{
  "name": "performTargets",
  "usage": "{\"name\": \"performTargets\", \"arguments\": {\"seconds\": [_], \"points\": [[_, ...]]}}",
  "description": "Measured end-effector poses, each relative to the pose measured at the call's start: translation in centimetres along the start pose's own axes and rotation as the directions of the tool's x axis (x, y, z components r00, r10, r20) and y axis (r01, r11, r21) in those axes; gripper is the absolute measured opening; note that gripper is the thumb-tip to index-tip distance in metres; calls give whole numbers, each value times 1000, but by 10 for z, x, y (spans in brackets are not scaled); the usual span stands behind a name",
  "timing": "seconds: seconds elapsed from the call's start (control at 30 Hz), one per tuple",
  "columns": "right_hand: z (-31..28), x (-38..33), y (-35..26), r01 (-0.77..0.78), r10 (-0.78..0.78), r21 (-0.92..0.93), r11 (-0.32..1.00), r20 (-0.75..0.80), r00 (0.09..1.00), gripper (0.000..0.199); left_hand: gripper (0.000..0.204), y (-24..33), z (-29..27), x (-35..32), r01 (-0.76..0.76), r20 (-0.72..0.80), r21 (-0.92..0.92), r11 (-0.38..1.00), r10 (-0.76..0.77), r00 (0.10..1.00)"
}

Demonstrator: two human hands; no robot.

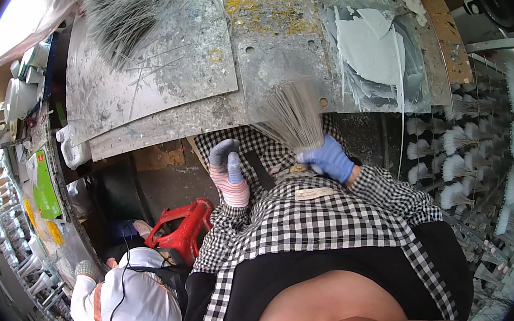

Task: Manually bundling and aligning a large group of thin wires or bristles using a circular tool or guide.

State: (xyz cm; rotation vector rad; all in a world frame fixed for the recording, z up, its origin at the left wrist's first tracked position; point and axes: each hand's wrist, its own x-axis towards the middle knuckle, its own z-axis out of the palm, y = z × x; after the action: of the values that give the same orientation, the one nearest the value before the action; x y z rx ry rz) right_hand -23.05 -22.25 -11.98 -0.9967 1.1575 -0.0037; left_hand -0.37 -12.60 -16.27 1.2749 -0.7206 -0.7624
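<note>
My right hand point(330, 158), in a blue glove, is closed around the lower end of a bundle of thin grey wires point(298, 115). The bundle fans out away from me, and its far ends reach over the table's front edge. My left hand point(228, 168) wears a striped glove with grey fingertips. Its fingers are bent with a gap to the thumb, and nothing shows between them. It is raised over my checked apron, left of the bundle and apart from it.
Loose grey wires point(123, 24) lie heaped on a stained board point(198, 73) at the back left. Yellow rings point(272, 5) are scattered behind. White paste point(370, 48) covers a sheet at right. A red stool point(182, 228) and a person in white point(130, 299) are at left; fanned bundles point(455, 139) hang right.
</note>
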Motion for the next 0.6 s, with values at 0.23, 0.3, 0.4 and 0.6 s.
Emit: {"name": "performTargets", "arguments": {"seconds": [0.23,0.3,0.4,0.6], "points": [[-7,26,50,-575,-509,816,-56,472,720,34,27,7,5,2,160,86,48,986,-163,983],[-5,29,52,-123,-253,809,575,319,913,34,36,6,4,6,442,208,52,896,-442,872],[1,5,18,57,-105,473,879,75,992,30,62,2,15,6,719,530,-68,692,-585,614],[7,7,16,-94,-209,667,739,360,909,48,59,-18,73,29,650,777,207,731,-527,344]]}}
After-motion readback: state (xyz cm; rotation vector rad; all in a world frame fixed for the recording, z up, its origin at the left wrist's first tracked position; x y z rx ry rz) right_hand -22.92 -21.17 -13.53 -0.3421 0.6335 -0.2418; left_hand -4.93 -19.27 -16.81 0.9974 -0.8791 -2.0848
